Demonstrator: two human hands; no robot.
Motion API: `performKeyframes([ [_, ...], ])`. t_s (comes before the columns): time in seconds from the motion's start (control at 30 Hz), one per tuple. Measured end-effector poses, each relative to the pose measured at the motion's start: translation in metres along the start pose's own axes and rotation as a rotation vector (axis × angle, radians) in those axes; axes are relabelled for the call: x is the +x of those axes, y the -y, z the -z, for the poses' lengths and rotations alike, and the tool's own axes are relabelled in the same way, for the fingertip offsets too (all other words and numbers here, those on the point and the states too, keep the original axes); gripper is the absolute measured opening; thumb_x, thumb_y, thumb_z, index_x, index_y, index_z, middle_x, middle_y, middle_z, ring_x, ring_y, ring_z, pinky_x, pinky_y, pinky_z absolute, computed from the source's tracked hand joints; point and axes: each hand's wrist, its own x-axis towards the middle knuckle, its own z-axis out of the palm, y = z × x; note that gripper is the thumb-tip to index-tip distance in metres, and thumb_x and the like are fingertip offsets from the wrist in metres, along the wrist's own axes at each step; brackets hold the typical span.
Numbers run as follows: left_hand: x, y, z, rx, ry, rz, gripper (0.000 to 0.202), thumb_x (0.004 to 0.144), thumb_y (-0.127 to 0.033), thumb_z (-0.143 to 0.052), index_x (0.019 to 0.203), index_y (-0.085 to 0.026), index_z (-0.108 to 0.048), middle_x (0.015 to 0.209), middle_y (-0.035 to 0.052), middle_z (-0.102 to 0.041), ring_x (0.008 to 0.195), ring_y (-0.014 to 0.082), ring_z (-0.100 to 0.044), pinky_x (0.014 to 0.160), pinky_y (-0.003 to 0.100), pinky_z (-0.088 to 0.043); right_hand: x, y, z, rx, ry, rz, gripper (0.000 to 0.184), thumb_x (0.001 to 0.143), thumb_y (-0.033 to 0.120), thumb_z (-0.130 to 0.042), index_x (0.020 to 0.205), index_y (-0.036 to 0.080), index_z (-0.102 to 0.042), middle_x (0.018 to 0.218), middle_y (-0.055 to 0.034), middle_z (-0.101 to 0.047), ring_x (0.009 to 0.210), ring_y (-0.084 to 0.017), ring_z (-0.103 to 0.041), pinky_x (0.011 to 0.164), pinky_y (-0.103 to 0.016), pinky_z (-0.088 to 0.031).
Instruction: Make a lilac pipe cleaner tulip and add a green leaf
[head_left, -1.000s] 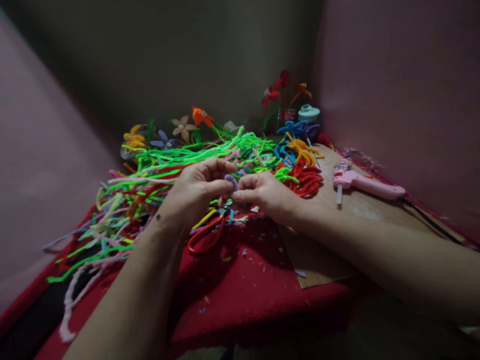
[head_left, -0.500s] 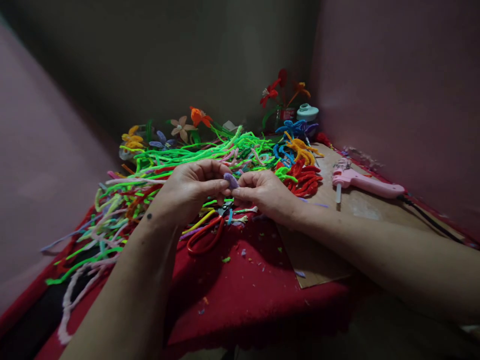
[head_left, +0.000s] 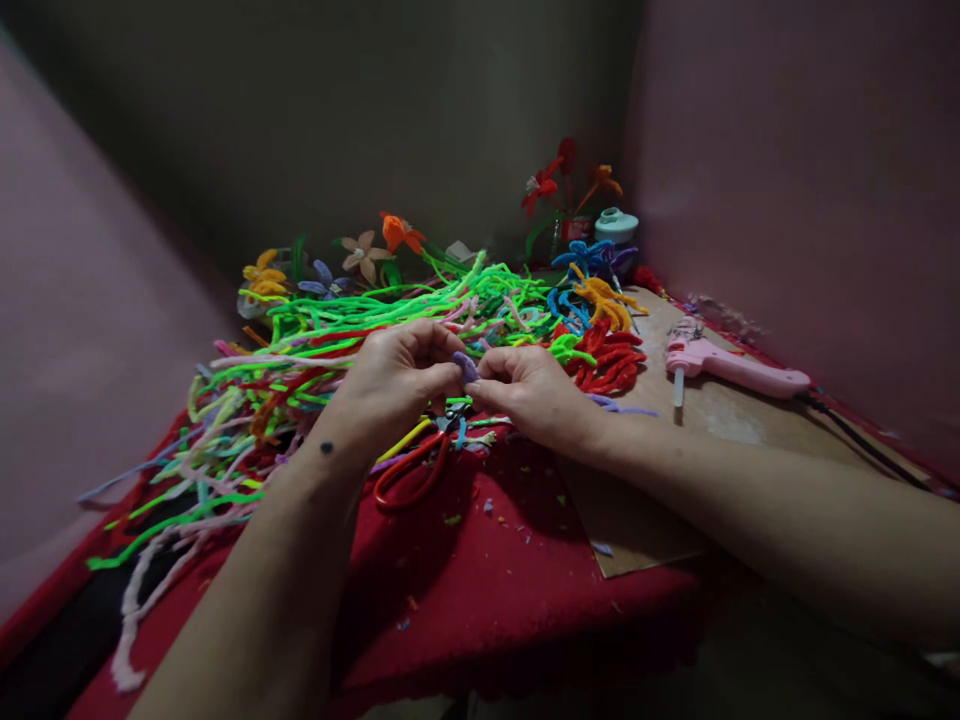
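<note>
Between my two hands, over the table, is a small folded piece of purple pipe cleaner (head_left: pixel 468 367). My left hand (head_left: pixel 409 372) pinches it from the left with thumb and fingers. From the right, the thumb and forefinger of my right hand (head_left: pixel 525 390) close on its other end. Fingers cover part of the piece. Right below my hands lie red-handled scissors or cutters (head_left: pixel 415 478), their metal jaws pointing away. A purple pipe cleaner strand (head_left: pixel 622 407) lies on the cardboard beyond my right wrist.
A heap of green pipe cleaners (head_left: pixel 360 305) spreads behind my hands. Red petal loops (head_left: pixel 609 360) and orange ones (head_left: pixel 606 302) lie to the right. A pink glue gun (head_left: pixel 739 367) with a black cord rests on cardboard (head_left: pixel 637 520). Finished flowers (head_left: pixel 362 256) stand at the back.
My left hand and forearm have shifted slightly to the right. The purple piece has turned a little between my fingers, and my right hand has barely moved.
</note>
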Motion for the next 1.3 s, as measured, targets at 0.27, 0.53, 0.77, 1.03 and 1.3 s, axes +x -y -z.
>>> performKeyframes([
  [0.27, 0.003, 0.011, -0.004, -0.055, 0.001, 0.006, 0.013, 0.061, -0.008, -0.055, 0.071, -0.016, -0.055, 0.058, -0.0044, -0.054, 0.045, 0.0078, -0.047, 0.044, 0.02, -0.039, -0.002, 0.002, -0.001, -0.1, -0.065, 0.088, 0.022, 0.075, 0.017, -0.056, 0.056, 0.016, -0.046, 0.054, 0.0052, -0.04, 0.055, -0.008, -0.035, 0.054, -0.024, -0.027],
  [0.53, 0.001, 0.002, -0.007, -0.246, -0.06, 0.003, 0.018, 0.059, -0.006, -0.061, 0.073, -0.015, -0.056, 0.064, -0.0041, -0.057, 0.048, 0.0052, -0.047, 0.044, 0.017, -0.036, 0.001, 0.005, 0.001, 0.443, 0.065, -0.12, 0.014, 0.067, 0.018, -0.06, 0.058, 0.015, -0.05, 0.053, 0.0041, -0.051, 0.05, -0.008, -0.044, 0.053, -0.024, -0.036],
  [0.77, 0.003, 0.008, -0.001, -0.346, 0.015, -0.042, 0.026, 0.058, -0.008, -0.066, 0.082, -0.017, -0.059, 0.067, -0.0026, -0.061, 0.049, 0.007, -0.051, 0.044, 0.018, -0.037, 0.0, 0.008, 0.002, 0.612, 0.217, -0.214, 0.018, 0.068, 0.023, -0.064, 0.056, 0.015, -0.054, 0.053, 0.0019, -0.057, 0.048, -0.008, -0.048, 0.054, -0.025, -0.039],
  [1.03, -0.006, -0.004, 0.006, 0.112, 0.095, -0.057, 0.015, 0.067, -0.01, -0.058, 0.077, -0.015, -0.068, 0.069, 0.0004, -0.062, 0.056, 0.0095, -0.054, 0.052, 0.019, -0.042, 0.003, 0.008, 0.005, 0.508, 0.268, -0.225, 0.015, 0.07, 0.011, -0.057, 0.055, 0.012, -0.057, 0.048, 0.0019, -0.056, 0.045, -0.008, -0.047, 0.052, -0.024, -0.038],
  [1.3, -0.004, -0.009, 0.015, 0.282, 0.136, -0.132, 0.01, 0.067, -0.017, -0.062, 0.071, -0.018, -0.071, 0.069, 0.001, -0.065, 0.061, 0.0121, -0.056, 0.055, 0.019, -0.043, 0.001, 0.009, 0.007, 0.447, 0.265, -0.225, 0.017, 0.074, 0.015, -0.058, 0.057, 0.013, -0.057, 0.053, 0.0008, -0.06, 0.048, -0.008, -0.051, 0.053, -0.024, -0.041],
])
